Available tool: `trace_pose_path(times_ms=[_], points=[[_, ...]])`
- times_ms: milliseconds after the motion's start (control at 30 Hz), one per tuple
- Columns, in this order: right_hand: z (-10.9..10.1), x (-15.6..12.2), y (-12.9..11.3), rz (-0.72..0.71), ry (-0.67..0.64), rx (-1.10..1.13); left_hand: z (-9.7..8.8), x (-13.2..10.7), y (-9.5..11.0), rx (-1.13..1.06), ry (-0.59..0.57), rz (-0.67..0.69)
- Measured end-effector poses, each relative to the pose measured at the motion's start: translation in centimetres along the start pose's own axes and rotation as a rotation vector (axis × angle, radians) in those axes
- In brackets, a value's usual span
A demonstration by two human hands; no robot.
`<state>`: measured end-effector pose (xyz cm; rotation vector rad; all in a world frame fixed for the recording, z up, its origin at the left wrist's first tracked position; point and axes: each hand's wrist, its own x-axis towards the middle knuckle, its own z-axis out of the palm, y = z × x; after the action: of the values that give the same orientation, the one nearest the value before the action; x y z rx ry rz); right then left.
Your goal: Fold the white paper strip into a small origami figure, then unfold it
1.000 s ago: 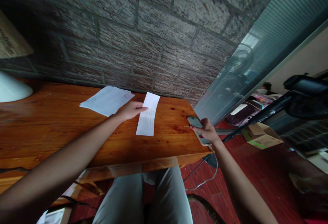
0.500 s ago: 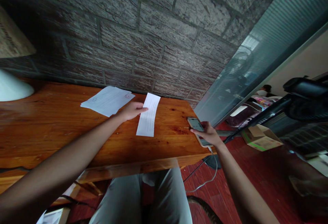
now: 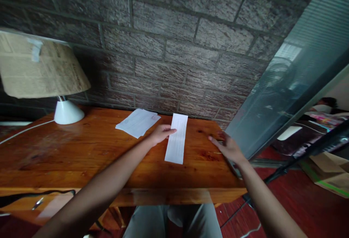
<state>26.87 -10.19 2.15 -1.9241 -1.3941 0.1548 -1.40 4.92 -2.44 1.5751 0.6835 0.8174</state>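
My left hand pinches the left edge of a long white slip of paper with printed lines, its thumb lying on top. The slip is over the wooden table. My right hand is at the table's right end, thumb and fingers apart, slightly blurred. Beneath that hand and wrist lies a phone, mostly covered; only part of its edge shows. A loose stack of white papers with a reddish stamp mark rests left of the slip, near the wall.
On the wooden table, a lamp with a white base and newspaper-like shade stands at the left. A brick wall borders the back. To the right are a glass panel, a dark stand pole and a cardboard box.
My right hand has come off the phone's screen, its fingers now raised toward the back. The left hand still holds the slip. The view has turned left, showing more of the lamp.
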Motion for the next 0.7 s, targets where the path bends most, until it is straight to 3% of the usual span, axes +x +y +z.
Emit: trace_pose_path(times_ms=[100,167,233,400,533,700], points=[[4.2,2.8,-5.3,0.045,-0.286,0.557,-0.2,-0.5,-0.2,-0.102,0.0,-0.037],[7.2,4.5,-7.9,0.049,-0.482,0.755,-0.8,-0.9,-0.2,-0.132,-0.015,-0.056],[9.9,5.8,-9.2,0.045,-0.463,0.834,-1.4,-1.0,-0.1,-0.168,-0.018,-0.041],[13.7,6.0,-8.4,0.064,-0.462,0.921,-2.1,0.1,-0.3,-0.146,0.168,-0.006],[14.0,4.9,-7.1,0.051,-0.553,0.898,-2.0,1.2,-1.0,-0.083,0.229,0.01],[14.4,4.7,-7.0,0.03,-0.546,0.919,-2.1,1.3,-1.4,-0.027,0.207,0.016]])
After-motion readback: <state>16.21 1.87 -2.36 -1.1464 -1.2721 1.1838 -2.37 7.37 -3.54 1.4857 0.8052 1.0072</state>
